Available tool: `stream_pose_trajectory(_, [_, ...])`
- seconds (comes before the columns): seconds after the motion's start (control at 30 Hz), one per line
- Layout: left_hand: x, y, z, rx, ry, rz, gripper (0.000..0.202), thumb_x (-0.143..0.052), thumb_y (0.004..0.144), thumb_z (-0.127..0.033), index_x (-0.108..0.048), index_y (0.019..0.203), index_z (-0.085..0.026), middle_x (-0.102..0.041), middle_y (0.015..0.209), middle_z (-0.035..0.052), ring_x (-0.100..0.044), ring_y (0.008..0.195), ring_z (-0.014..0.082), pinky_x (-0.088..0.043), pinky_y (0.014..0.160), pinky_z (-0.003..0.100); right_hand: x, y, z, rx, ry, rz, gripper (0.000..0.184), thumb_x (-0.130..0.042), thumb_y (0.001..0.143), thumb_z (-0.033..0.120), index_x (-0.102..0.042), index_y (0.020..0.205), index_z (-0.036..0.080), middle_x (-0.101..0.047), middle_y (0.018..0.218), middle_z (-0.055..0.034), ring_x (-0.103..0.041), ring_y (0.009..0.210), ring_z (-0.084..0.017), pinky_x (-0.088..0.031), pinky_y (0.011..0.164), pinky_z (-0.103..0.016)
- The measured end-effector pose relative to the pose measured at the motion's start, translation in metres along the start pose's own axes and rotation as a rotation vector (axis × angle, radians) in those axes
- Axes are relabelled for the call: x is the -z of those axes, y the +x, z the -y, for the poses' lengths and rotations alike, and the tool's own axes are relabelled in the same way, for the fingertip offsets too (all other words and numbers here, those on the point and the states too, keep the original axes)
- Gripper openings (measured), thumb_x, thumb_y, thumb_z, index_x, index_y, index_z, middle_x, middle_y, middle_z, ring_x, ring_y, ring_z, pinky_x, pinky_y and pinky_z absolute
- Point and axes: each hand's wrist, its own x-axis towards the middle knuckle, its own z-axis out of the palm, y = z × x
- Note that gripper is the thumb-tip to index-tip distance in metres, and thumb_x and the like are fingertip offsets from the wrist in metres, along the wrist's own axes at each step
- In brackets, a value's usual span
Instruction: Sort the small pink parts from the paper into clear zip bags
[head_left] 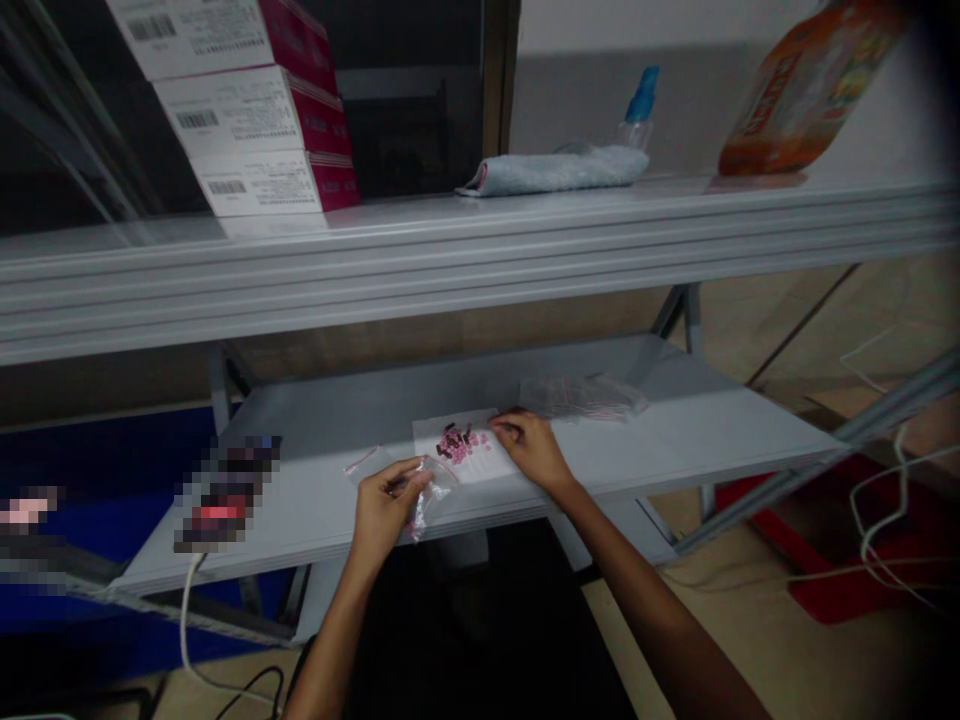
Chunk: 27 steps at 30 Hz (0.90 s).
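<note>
My left hand (384,503) is closed on a small clear plastic bag (436,492), pinched between thumb and fingers. A little pink shows low in the bag. Close by, a white sheet of paper (427,430) lies on the lower shelf, bearing a loose pile of small pink and dark red pieces (459,445). At the sheet's right edge, the fingertips of my right hand (534,447) are pressed together; whatever they hold is too small to make out. Another clear bag (364,463) lies partly behind my left hand.
Flat clear bags (581,397) lie right of the paper on the lower shelf (645,455). A blurred-out device (229,495) with a cable is at left. The upper shelf (420,240) carries stacked boxes (255,115), a folded cloth (555,172), a spray bottle (639,110) and an orange bottle (802,95).
</note>
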Motion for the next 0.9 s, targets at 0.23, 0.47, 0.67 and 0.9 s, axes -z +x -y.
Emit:
stream_pose_trajectory(0.23, [0.003, 0.002, 0.001, -0.009, 0.001, -0.009, 0.033, -0.079, 0.072, -0.038, -0.077, 0.096, -0.016, -0.079, 0.091, 0.0087, -0.072, 0.080, 0.0213, -0.055, 0.071, 0.029, -0.007, -0.004, -0.015, 0.018, -0.172, 0.108, 0.015, -0.065, 0.085, 0.030, -0.075, 0.088, 0.020, -0.074, 0.089, -0.0058, -0.066, 0.077, -0.019, -0.048, 0.074, -0.028])
stream_pose_trajectory(0.47, [0.005, 0.002, 0.001, 0.014, -0.074, -0.009, 0.034, -0.079, 0.072, -0.038, -0.076, 0.096, -0.014, -0.078, 0.088, 0.0084, -0.071, 0.078, 0.0199, -0.054, 0.070, 0.027, 0.001, -0.004, -0.002, 0.073, -0.130, 0.153, 0.009, -0.066, 0.087, 0.023, -0.073, 0.084, 0.018, -0.071, 0.092, -0.0074, -0.065, 0.090, -0.020, -0.048, 0.084, -0.030])
stream_pose_trajectory(0.67, [-0.002, -0.003, -0.003, 0.008, -0.059, 0.097, 0.032, -0.080, 0.071, -0.035, -0.076, 0.097, -0.016, -0.078, 0.091, 0.0088, -0.072, 0.077, 0.0198, -0.056, 0.071, 0.029, -0.003, -0.015, 0.044, 0.222, 0.321, 0.154, 0.013, -0.068, 0.088, 0.031, -0.072, 0.088, 0.019, -0.068, 0.095, -0.0061, -0.064, 0.089, -0.018, -0.050, 0.079, -0.029])
stream_pose_trajectory(0.9, [-0.004, -0.004, -0.004, -0.026, -0.050, 0.107, 0.027, -0.078, 0.074, -0.033, -0.077, 0.096, -0.016, -0.078, 0.095, 0.0081, -0.073, 0.082, 0.0199, -0.056, 0.074, 0.028, -0.015, -0.025, 0.065, 0.244, 0.378, 0.201, 0.018, -0.061, 0.094, 0.033, -0.075, 0.092, 0.022, -0.066, 0.098, -0.0051, -0.063, 0.097, -0.017, -0.049, 0.087, -0.031])
